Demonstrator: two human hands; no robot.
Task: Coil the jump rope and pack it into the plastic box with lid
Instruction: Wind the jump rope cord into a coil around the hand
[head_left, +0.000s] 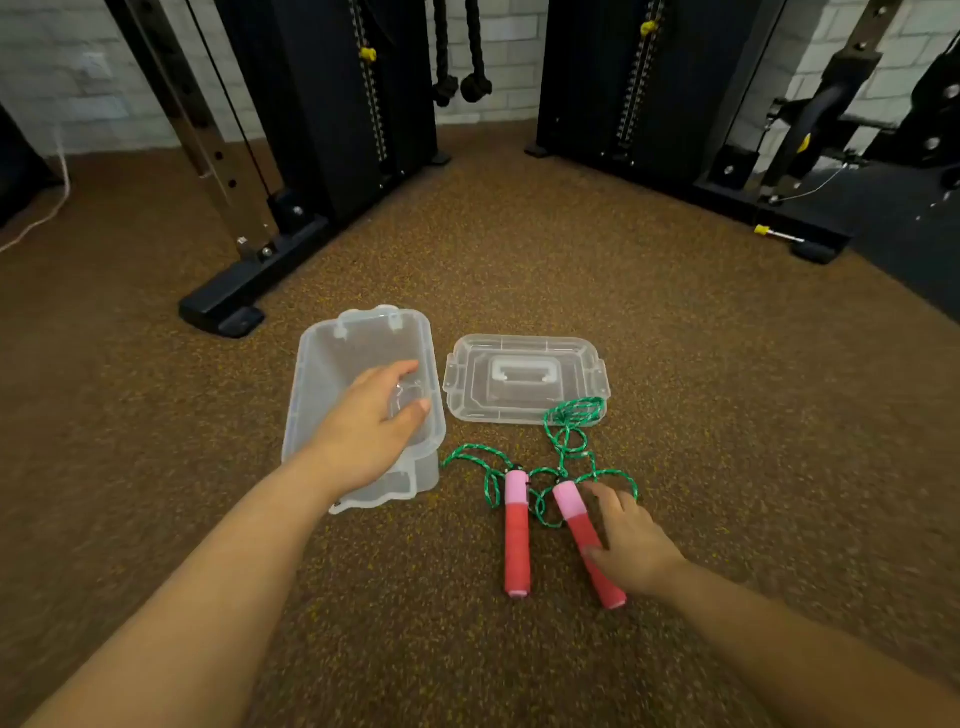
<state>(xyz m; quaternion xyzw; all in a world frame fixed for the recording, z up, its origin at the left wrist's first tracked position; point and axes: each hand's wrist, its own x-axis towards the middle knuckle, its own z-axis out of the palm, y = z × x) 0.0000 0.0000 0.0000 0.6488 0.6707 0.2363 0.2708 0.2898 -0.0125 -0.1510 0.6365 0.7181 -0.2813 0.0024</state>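
The limp green braided jump rope (569, 447) likely tangles (grab its stiff pink-red foam handles (587, 540)); right hand (631, 545) spread loosely on one, left hand (371, 426) open over the clear plastic box (317, 384).

floor: you see brown speckled rubber flooring (493, 249)
wall: white brick wall (62, 78)
equipment: black cable machines (332, 104) ahead of you

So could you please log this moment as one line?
left hand: on open box | right hand: on handle | rope: uncoiled | lid: off
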